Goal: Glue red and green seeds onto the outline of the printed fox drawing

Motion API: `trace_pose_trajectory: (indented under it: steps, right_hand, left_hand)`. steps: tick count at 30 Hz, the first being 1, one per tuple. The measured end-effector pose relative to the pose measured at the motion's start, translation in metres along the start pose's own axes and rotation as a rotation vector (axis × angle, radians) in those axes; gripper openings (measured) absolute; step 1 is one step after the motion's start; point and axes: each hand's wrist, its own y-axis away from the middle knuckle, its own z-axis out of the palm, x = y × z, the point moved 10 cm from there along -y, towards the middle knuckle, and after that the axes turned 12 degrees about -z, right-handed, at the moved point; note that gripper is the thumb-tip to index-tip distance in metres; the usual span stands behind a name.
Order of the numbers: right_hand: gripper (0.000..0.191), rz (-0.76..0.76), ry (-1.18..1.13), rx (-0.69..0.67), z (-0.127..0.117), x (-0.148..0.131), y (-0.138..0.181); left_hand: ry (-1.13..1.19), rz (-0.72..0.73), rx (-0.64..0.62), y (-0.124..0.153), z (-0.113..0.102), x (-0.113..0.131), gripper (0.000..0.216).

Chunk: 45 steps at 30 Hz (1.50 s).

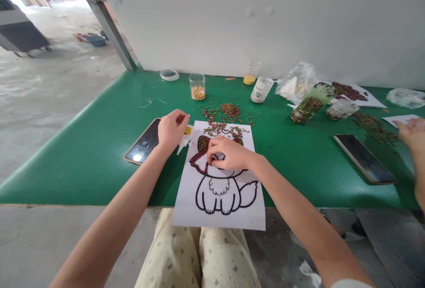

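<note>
A green desk (pixel 93 150) carries everything. The white sheet (pixel 219 199) overhangs its near edge, presumably so the outlined animal's head lies within easy reach; red and green seeds line parts of that head. Take the sheet's middle as the dial's centre. A phone (pixel 146 140) lies at ten o'clock, another phone (pixel 364 158) near three. The right hand (pixel 224 153) rests at twelve, over the face, fingertips bent close together; whether they pinch a seed I cannot tell. The left hand (pixel 173 129), between ten and eleven, is loosely curled beside the glue bottle (pixel 186 137); its grip is hidden. That bottle probably lies there for quick pick-up; its yellow label is too small to read. Loose seeds (pixel 230 110) are heaped at twelve, beyond the sheet, likely for handy picking. No writing is legible.
</note>
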Motion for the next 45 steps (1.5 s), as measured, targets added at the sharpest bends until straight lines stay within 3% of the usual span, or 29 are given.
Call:
trace_pose_trajectory:
  steps: [5,10,19,26,30,35,39,45]
  right_hand:
    - [0.011,0.003,0.080,0.089,-0.019,0.003,0.005]
    - [0.012,0.113,0.258,0.253,-0.047,0.019,0.015]
    - [0.033,0.197,0.400,0.295,-0.056,0.038,0.023]
    - [0.018,0.442,0.610,0.570,-0.092,0.059,0.058]
    - [0.020,0.536,0.691,0.679,-0.104,0.069,0.077]
    - [0.027,0.655,0.715,0.742,-0.110,0.092,0.097]
    - [0.021,0.760,0.701,0.774,-0.118,0.105,0.114]
    - [0.014,0.770,0.622,0.852,-0.129,0.105,0.128]
  left_hand:
    - [-0.010,-0.003,-0.012,0.000,0.002,0.000,0.021]
    - [-0.014,-0.010,-0.010,-0.001,0.001,-0.001,0.021]
    - [0.082,0.016,0.038,-0.002,-0.006,-0.001,0.026]
    - [0.099,0.000,0.036,-0.003,-0.007,-0.004,0.025]
    - [0.087,-0.007,0.146,-0.004,-0.021,-0.007,0.026]
    - [0.133,0.002,0.242,-0.005,-0.038,-0.011,0.025]
    - [0.201,-0.003,0.255,-0.006,-0.043,-0.015,0.023]
    - [0.199,0.077,0.230,0.002,-0.042,-0.005,0.026]
